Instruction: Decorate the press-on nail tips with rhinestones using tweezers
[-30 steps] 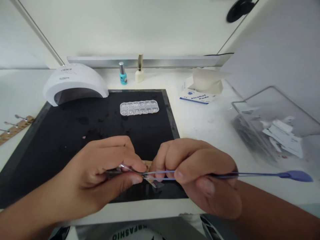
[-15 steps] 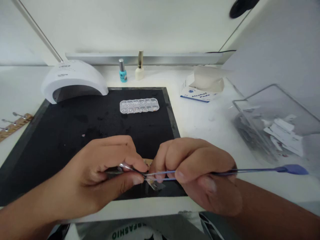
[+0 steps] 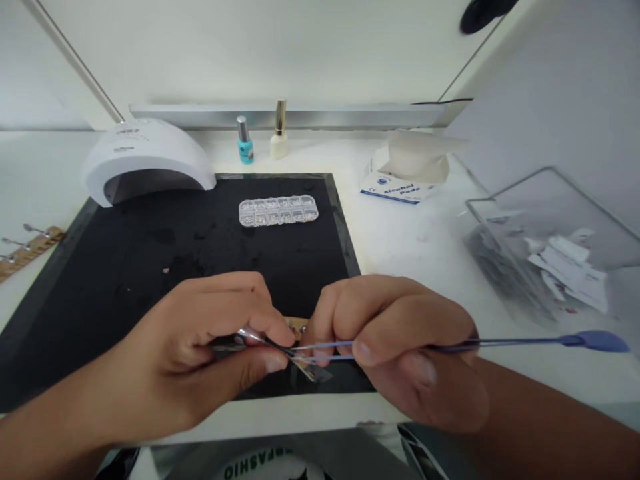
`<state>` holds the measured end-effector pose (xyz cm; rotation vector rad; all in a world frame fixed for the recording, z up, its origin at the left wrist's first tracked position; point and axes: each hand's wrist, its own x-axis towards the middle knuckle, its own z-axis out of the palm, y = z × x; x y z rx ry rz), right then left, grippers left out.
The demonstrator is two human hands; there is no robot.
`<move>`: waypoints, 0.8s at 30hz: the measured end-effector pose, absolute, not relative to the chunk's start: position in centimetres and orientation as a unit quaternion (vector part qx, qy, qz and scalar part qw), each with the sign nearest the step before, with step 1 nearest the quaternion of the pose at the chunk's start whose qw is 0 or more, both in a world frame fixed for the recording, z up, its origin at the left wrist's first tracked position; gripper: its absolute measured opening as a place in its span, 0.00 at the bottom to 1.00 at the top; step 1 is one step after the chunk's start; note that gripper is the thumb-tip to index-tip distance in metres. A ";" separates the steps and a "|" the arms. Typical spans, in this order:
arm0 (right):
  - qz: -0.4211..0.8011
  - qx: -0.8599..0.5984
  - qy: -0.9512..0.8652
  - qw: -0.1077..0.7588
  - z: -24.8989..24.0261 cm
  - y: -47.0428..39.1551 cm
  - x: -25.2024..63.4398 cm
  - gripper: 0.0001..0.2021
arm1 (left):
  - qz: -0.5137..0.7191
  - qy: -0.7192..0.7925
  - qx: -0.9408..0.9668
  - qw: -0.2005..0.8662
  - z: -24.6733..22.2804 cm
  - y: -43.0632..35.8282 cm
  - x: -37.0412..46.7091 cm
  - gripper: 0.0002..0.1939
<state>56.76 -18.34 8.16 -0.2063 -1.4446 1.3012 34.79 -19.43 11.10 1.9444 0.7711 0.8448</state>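
Observation:
My right hand (image 3: 400, 347) grips a pair of blue tweezers (image 3: 597, 341), whose two arms point left with their tips a little apart. The tips reach the end of a slim dark item with a shiny silvery part (image 3: 249, 333), pinched between thumb and forefinger of my left hand (image 3: 210, 353). Most of that item is hidden by my fingers, so its kind is unclear. Below the tweezers' tips, a bit of clear plastic (image 3: 317, 375) shows over the black mat (image 3: 200, 227). Partly covered by my hands is a small wooden piece with metal bits (image 3: 296, 325).
A clear compartment case of small gems (image 3: 279, 211) lies on the mat. Behind it stand a white nail lamp (image 3: 150, 157), a turquoise bottle (image 3: 245, 143) and a cream bottle (image 3: 279, 143). To the right are an alcohol pads box (image 3: 403, 177) and a clear bin (image 3: 540, 320); a wooden stand (image 3: 33, 253) sits left.
The tweezers' rear end has shifted slightly to the right, along with my right hand. My left hand has stayed nearly still, and both grips are unchanged.

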 end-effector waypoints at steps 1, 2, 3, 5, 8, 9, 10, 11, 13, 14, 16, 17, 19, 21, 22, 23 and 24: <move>0.553 -0.088 -0.613 0.558 8.1 -18.3 56.8 0.11 | 0.339 0.310 0.778 0.429 11.1 -19.5 34.8 0.08; 0.554 -0.089 -0.615 0.555 8.1 -18.3 56.8 0.11 | 0.341 0.310 0.778 0.428 11.1 -19.5 34.8 0.08; 0.554 -0.092 -0.616 0.552 8.1 -18.3 56.8 0.12 | 0.342 0.310 0.778 0.427 11.0 -19.6 34.7 0.08; 0.552 -0.097 -0.621 0.549 8.1 -18.3 56.8 0.12 | 0.345 0.309 0.779 0.422 11.1 -19.6 34.8 0.08; 0.548 -0.100 -0.619 0.554 8.1 -18.3 56.7 0.12 | 0.345 0.310 0.781 0.419 11.1 -19.5 34.9 0.07; 0.547 -0.101 -0.617 0.557 8.1 -18.3 56.7 0.12 | 0.344 0.311 0.781 0.419 11.2 -19.5 35.0 0.07; 0.547 -0.101 -0.615 0.559 8.1 -18.4 56.6 0.12 | 0.344 0.311 0.781 0.418 11.2 -19.4 35.0 0.07; 0.546 -0.099 -0.613 0.563 8.1 -18.4 56.6 0.12 | 0.344 0.312 0.781 0.418 11.2 -19.4 35.0 0.07; 0.542 -0.097 -0.614 0.566 8.1 -18.4 56.6 0.12 | 0.343 0.314 0.780 0.419 11.2 -19.3 35.0 0.07; 0.540 -0.094 -0.614 0.567 8.0 -18.4 56.6 0.12 | 0.342 0.315 0.779 0.420 11.2 -19.3 35.0 0.07; 0.541 -0.095 -0.615 0.565 8.1 -18.3 56.6 0.12 | 0.339 0.317 0.780 0.420 11.1 -19.4 34.9 0.07; 0.543 -0.097 -0.615 0.564 8.1 -18.3 56.6 0.12 | 0.340 0.317 0.780 0.419 11.1 -19.4 34.9 0.07; 0.542 -0.097 -0.615 0.564 8.1 -18.2 56.6 0.12 | 0.342 0.315 0.782 0.416 11.2 -19.4 34.8 0.07; 0.537 -0.097 -0.617 0.567 8.1 -18.2 56.7 0.12 | 0.340 0.315 0.783 0.414 11.3 -19.4 34.8 0.07; 0.534 -0.098 -0.617 0.570 8.1 -18.2 56.7 0.12 | 0.338 0.316 0.784 0.414 11.4 -19.4 34.8 0.07; 0.532 -0.099 -0.618 0.571 8.1 -18.2 56.7 0.12 | 0.336 0.316 0.786 0.413 11.4 -19.4 34.9 0.07; 0.532 -0.102 -0.618 0.569 8.1 -18.2 56.6 0.12 | 0.334 0.315 0.787 0.412 11.5 -19.4 34.9 0.07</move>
